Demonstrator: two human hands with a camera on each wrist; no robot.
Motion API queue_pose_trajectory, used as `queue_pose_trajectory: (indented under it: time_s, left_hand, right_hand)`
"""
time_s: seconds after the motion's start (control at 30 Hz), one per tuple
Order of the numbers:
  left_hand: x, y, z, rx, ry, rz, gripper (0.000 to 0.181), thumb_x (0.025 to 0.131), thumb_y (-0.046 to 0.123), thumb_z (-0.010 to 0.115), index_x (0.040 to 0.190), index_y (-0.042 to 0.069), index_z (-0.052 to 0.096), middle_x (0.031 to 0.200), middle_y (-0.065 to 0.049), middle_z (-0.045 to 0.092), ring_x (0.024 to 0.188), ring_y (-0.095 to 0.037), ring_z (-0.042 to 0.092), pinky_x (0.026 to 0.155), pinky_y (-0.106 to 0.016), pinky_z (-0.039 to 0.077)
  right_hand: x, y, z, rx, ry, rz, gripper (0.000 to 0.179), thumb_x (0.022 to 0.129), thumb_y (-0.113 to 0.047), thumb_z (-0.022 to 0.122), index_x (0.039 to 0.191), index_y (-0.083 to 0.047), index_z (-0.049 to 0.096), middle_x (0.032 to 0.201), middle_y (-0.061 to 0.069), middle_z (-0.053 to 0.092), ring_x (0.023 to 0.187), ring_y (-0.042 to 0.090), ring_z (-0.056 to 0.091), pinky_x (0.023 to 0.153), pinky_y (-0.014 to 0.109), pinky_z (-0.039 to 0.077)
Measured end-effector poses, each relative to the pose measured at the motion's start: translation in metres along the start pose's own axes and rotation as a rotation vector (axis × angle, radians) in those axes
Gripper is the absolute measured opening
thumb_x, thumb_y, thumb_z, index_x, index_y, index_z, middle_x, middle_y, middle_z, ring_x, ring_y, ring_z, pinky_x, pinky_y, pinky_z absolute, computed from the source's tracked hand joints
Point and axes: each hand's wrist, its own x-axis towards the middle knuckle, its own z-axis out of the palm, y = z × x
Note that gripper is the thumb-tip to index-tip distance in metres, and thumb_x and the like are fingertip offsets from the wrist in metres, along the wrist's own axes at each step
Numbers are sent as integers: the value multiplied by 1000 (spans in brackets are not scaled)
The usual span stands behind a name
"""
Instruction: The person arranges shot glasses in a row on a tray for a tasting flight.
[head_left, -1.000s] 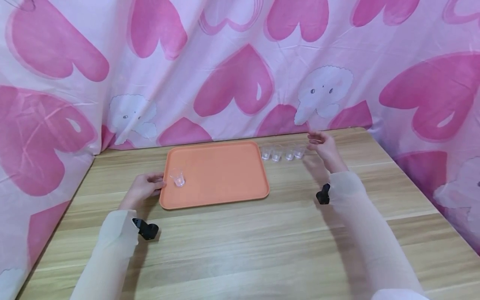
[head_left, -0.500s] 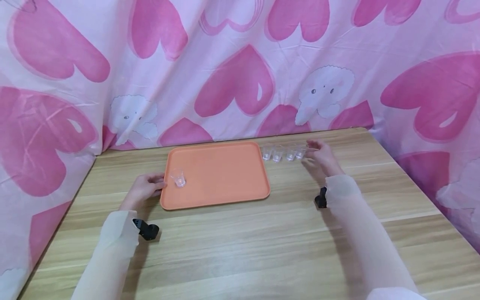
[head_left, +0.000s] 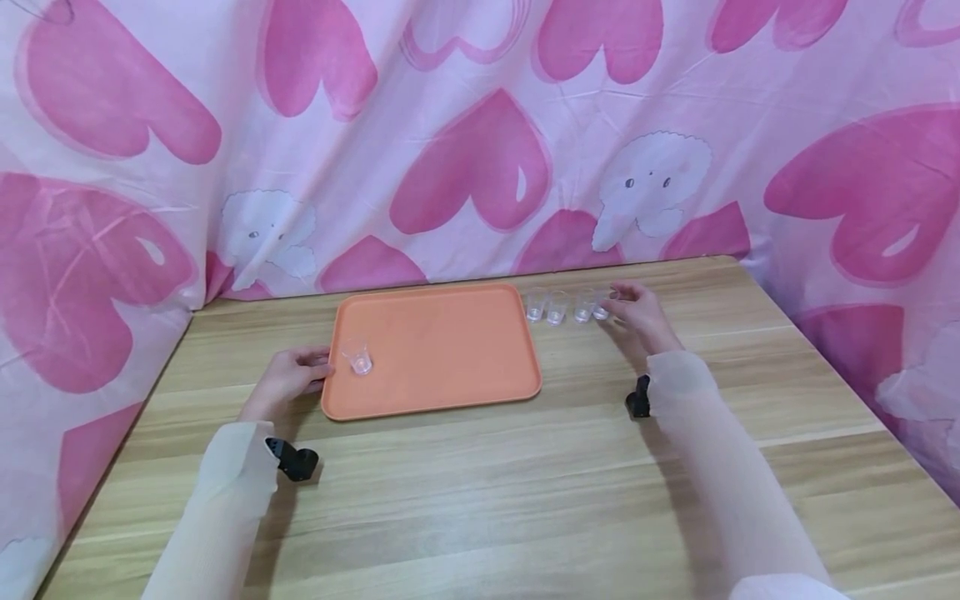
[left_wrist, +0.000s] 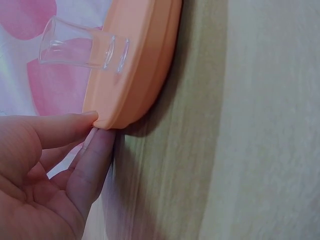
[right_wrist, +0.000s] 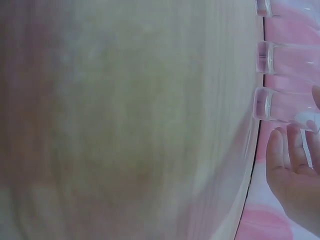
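Note:
My left hand [head_left: 291, 379] pinches the left edge of an orange tray [head_left: 442, 350], thumb on top and fingers underneath, as the left wrist view shows. A small clear cup [head_left: 361, 362] stands upright on the tray near that edge. My right hand [head_left: 643, 317] is at the rightmost of several clear cups lined up right of the tray. In the right wrist view, its fairly straight fingers [right_wrist: 296, 145] lie close along one side of that rightmost cup [right_wrist: 282, 106], and the thumb tip overlaps the cup's other side at the frame edge.
The other clear cups [head_left: 556, 310] stand upright close together between the tray and my right hand. A wooden table [head_left: 450, 500] carries everything. Behind it hangs a pink heart-patterned curtain [head_left: 468, 167], close to the back edge.
My right hand has come down and left, from just beside the rightmost cup to right at it. The left hand keeps its grip on the tray, which stays in place.

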Motion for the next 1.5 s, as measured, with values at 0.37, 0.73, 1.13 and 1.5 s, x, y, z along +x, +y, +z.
queue_pose_trajectory:
  time_s: [0.37, 0.73, 1.13, 1.5]
  left_hand:
    - [-1, -1, -1, -5, 2, -22, 49, 100, 12, 46, 144, -5, 34, 138, -28, 47, 107, -19, 61, 97, -32, 53]
    - [1, 2, -3, -29, -8, -54, 52, 100, 15, 47, 146, -4, 32, 143, -28, 43, 124, -32, 53, 102, -36, 49]
    - [0, 7, -2, -41, -1, -63, 51, 100, 14, 48, 146, -3, 32, 143, -27, 44, 125, -32, 52, 102, -35, 49]
    - [1, 3, 0, -20, 24, -39, 47, 100, 11, 46, 145, -1, 36, 138, -26, 48, 116, -29, 58, 102, -38, 50]
  right_hand:
    - [-11, -3, -13, 47, 27, 50, 58, 94, -26, 60, 142, -4, 36, 110, -6, 45, 102, 9, 46, 109, 34, 43]
    - [-20, -30, -25, 209, 89, -73, 24, 91, -23, 64, 111, -21, 52, 97, -12, 47, 90, 0, 46, 79, 8, 47]
    - [-31, -88, 19, 245, -5, -188, 35, 89, -21, 68, 121, -14, 55, 98, -14, 56, 95, 1, 52, 92, 19, 46]
    - [-36, -122, 116, 211, -206, -207, 43, 89, -10, 65, 129, -1, 52, 105, -3, 56, 102, 12, 55, 97, 26, 47]
